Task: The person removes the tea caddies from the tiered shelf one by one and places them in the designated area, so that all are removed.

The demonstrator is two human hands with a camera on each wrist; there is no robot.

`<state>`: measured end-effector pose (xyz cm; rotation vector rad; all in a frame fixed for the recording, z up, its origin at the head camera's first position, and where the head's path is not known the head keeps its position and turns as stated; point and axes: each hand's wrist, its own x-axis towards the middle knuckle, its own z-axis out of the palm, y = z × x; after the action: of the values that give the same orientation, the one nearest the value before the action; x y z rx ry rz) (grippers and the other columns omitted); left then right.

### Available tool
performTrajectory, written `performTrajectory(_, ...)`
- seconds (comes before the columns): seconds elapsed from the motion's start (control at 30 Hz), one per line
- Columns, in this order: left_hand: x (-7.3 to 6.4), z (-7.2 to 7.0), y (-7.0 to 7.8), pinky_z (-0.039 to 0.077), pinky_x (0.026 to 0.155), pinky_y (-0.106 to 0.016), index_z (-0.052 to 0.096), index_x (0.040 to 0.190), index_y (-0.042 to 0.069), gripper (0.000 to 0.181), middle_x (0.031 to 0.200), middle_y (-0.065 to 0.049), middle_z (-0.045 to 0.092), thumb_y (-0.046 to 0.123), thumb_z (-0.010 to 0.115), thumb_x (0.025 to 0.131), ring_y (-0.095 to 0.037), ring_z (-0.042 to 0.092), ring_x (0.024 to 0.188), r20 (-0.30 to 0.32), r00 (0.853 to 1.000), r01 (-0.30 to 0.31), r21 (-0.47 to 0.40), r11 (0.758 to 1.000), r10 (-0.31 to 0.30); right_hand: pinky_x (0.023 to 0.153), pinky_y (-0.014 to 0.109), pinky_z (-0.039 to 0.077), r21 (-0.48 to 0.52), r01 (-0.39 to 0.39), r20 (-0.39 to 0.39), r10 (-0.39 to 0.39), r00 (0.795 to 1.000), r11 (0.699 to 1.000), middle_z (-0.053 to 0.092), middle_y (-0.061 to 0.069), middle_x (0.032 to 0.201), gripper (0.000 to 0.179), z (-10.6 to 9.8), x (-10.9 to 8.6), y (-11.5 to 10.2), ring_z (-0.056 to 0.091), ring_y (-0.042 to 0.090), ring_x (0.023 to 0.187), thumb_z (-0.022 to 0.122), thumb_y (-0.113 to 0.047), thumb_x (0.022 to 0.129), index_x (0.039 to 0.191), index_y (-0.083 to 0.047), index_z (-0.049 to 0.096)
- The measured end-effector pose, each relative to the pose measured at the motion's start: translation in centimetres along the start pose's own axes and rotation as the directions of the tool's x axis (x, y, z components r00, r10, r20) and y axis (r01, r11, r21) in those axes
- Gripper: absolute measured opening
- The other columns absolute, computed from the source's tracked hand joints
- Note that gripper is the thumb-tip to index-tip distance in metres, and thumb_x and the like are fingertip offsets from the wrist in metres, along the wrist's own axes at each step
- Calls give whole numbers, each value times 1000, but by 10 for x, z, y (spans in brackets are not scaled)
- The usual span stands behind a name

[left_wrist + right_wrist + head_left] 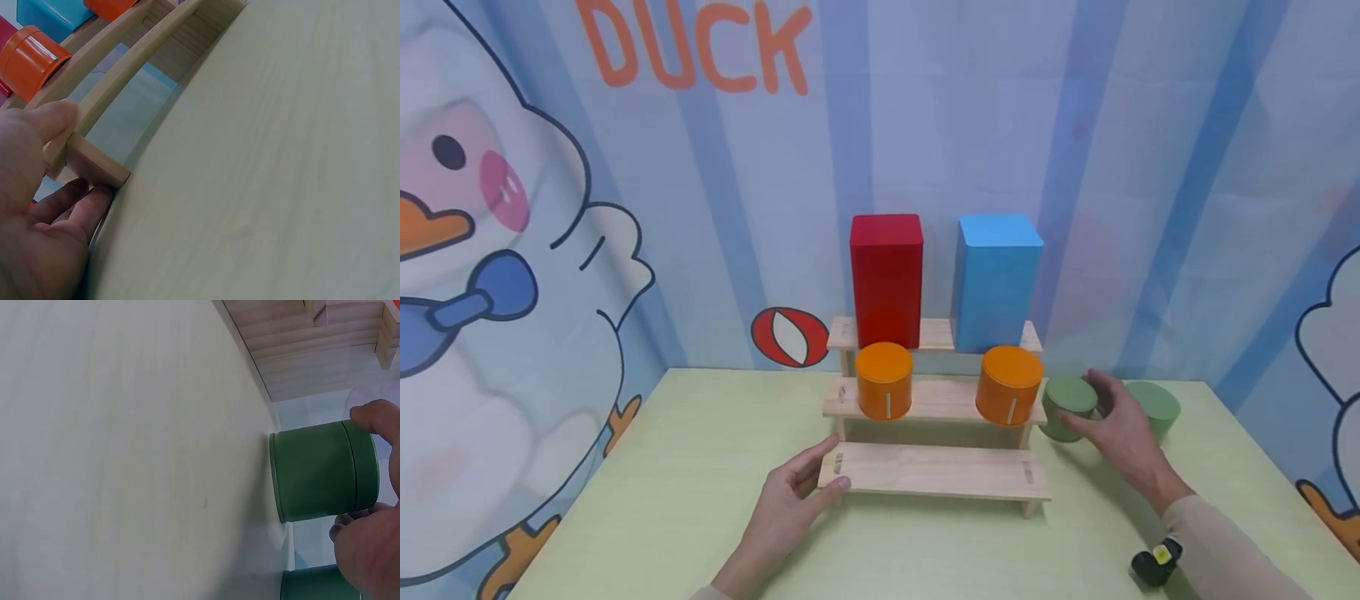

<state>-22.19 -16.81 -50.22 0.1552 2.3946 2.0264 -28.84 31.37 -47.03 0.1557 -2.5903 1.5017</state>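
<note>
Green tin (pixel 1064 402) is pinched by R hand (pixel 1123 432) & L hand (pixel 786 500) grips the shelf (pixel 932 469), so hold tin upright, shelf steady, w/ soft fingers.

Near the tabletop's (pixel 715 433) right edge, the right grip (pixel 1120 433) partly hides the outer green canister (pixel 1157 407). In the head view, the wooden rack (pixel 936 468) hides some fingertips of the left grip (pixel 790 498); the tabletop's near edge is cut off.

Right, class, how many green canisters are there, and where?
2: one green canister is held by the right hand beside the tiered wooden rack; the other green canister stands farther right, partly behind that hand.
</note>
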Motion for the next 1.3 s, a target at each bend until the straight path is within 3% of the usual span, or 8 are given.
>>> performTrajectory(0.2,1,1,2,55,117,-32,65,158,25,64,166,-4,58,27,89,99,-33,58,152,-3,1000,5,13,1000,-5,131,63,28,27,7,-1,-7,1000,1000,27,31,178,106,-4,0,-7,25,51,166,85,-27,103,176,3,14)
performTrajectory(0.53,-2,1,3,56,115,-32,65,158,21,64,166,-6,58,25,88,99,-35,59,150,1,1000,-2,-7,1000,2,130,60,33,27,4,-13,-3,1000,1000,26,25,181,105,-11,-2,-13,29,47,166,83,-33,105,177,-2,13)
performTrajectory(0.67,-2,2,3,55,117,-33,65,158,22,63,167,-4,57,25,89,99,-35,57,152,-2,1000,-1,2,1000,1,132,33,36,51,43,-29,-41,999,998,27,23,181,102,-16,-5,-25,29,47,166,80,-32,106,178,-5,13)
performTrajectory(0.8,-2,2,3,55,116,-33,65,158,22,64,168,-4,56,25,89,99,-35,57,152,-1,1000,4,0,1000,-4,120,8,39,97,118,-61,-112,992,988,32,26,178,94,-21,-5,-41,33,48,163,78,-25,108,177,-4,18)
performTrajectory(1.03,-1,1,2,56,115,-32,64,159,23,65,168,-5,56,25,89,98,-35,57,152,3,1000,13,-2,1000,-13,115,7,44,173,171,-82,-159,984,970,40,23,175,82,-25,-6,-66,39,42,162,74,-21,110,175,-5,27)
performTrajectory(1.3,-1,2,3,56,115,-32,64,158,22,65,167,-7,57,25,89,98,-36,57,151,1,1000,8,-3,1000,-8,111,9,49,297,203,-83,-187,979,933,51,12,169,75,-23,-12,-96,53,11,146,76,-13,108,172,-6,36)
